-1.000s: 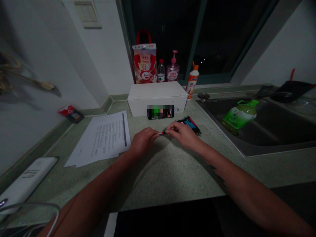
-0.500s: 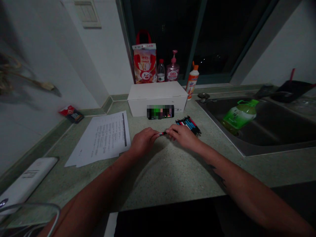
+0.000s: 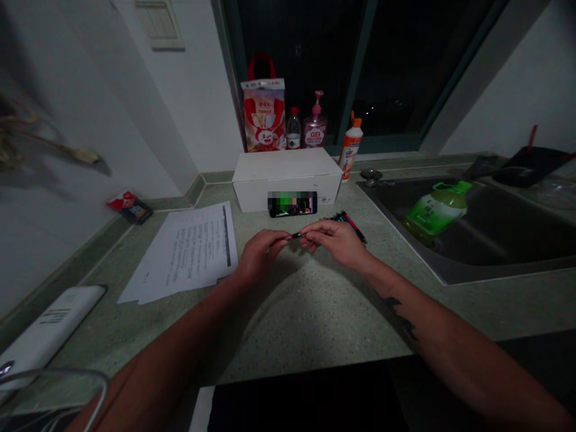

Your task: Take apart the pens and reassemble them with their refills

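Note:
Between my two hands, above the speckled green counter, is a dark pen with a red section. My left hand pinches its left end with thumb and fingers. The right end is pinched in my right hand, whose fingers hide part of the pen. Just behind my right hand lie several pens side by side, partly covered by that hand. A phone with a lit screen leans upright against a white box beyond my hands.
Printed sheets lie left of my hands, with a white power strip or similar slab nearer me. At the right, a steel sink holds a green-labelled jug. A pump bottle and an orange-capped bottle stand behind the box.
Both hands have risen slightly with the pen between them. My right hand has turned a little and now covers more of the pens behind it.

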A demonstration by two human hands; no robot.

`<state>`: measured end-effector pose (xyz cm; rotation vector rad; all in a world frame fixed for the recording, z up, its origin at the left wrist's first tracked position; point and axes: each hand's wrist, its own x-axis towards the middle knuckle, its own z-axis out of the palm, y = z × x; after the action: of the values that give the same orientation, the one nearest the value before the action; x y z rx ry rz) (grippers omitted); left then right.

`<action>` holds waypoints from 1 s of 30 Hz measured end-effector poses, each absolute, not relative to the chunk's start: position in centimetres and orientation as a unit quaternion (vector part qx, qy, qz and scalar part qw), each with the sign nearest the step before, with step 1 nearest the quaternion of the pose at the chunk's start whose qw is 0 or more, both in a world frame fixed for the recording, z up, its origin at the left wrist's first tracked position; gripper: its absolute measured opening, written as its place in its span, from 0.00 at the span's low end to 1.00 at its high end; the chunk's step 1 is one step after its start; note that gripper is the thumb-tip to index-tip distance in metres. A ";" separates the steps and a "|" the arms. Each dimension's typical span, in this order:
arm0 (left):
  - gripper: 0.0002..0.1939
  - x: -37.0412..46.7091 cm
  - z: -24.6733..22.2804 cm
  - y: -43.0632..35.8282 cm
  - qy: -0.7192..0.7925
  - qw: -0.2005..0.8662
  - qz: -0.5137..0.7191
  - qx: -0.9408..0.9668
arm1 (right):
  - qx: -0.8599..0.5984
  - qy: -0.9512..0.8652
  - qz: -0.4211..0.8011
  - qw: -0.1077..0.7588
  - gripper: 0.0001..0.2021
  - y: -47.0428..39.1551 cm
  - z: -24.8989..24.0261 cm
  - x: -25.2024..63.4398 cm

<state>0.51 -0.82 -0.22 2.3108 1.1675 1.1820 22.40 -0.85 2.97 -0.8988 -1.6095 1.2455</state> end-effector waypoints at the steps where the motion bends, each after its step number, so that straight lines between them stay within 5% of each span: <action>1: 0.12 0.5 -0.1 -0.9 0.403 0.148 0.411 0.804 | -0.363 -0.643 0.508 0.443 0.15 -0.9 3.0 22.4; 30: 0.11 0.7 0.5 -1.4 0.344 0.063 0.422 0.837 | -0.335 -0.590 0.577 0.455 0.14 -0.9 3.2 22.3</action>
<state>0.67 -1.35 0.54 2.5286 1.0383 1.2738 22.31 -0.85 3.15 -0.8262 -1.4560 1.4237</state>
